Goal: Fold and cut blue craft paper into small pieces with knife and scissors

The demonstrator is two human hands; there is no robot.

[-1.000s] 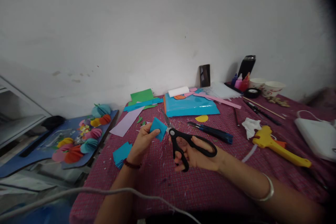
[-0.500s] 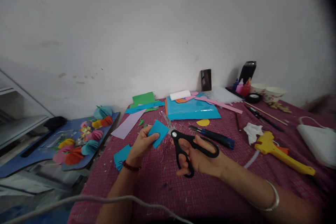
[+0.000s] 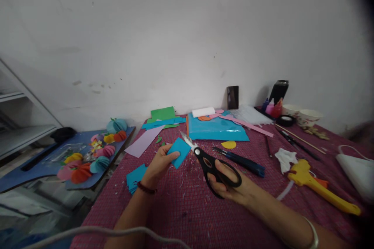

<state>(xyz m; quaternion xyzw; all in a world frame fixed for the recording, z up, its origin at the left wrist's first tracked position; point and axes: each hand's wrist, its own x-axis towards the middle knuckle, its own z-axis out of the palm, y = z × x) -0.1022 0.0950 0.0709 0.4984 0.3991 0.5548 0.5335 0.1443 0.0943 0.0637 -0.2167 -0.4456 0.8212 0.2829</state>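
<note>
Between thumb and fingers, my left hand (image 3: 161, 163) pinches a blue paper square (image 3: 179, 152), held up over the table. My right hand (image 3: 226, 181) has its fingers through the handles of black-handled scissors (image 3: 214, 169). The scissors' blades lie close together, right at the top right edge of the square; whether they touch it I cannot tell. More blue paper pieces (image 3: 136, 177) lie left of my left wrist. A utility knife (image 3: 242, 161) and a yellow paper piece (image 3: 228, 144) are just beyond my right hand.
Behind lie a blue packet (image 3: 216, 130), green paper (image 3: 163, 113) and a lilac strip (image 3: 144, 142). To the right are a yellow glue gun (image 3: 321, 188), a crumpled tissue (image 3: 285, 159) and bowls (image 3: 309, 116). Paper pumpkins (image 3: 82, 173) rest on a blue table at left. A cable (image 3: 117, 232) crosses the front.
The scissors' handles have come closer together and the blades have narrowed as my right hand closed. The whole view has shifted slightly. My left hand still holds the blue square.
</note>
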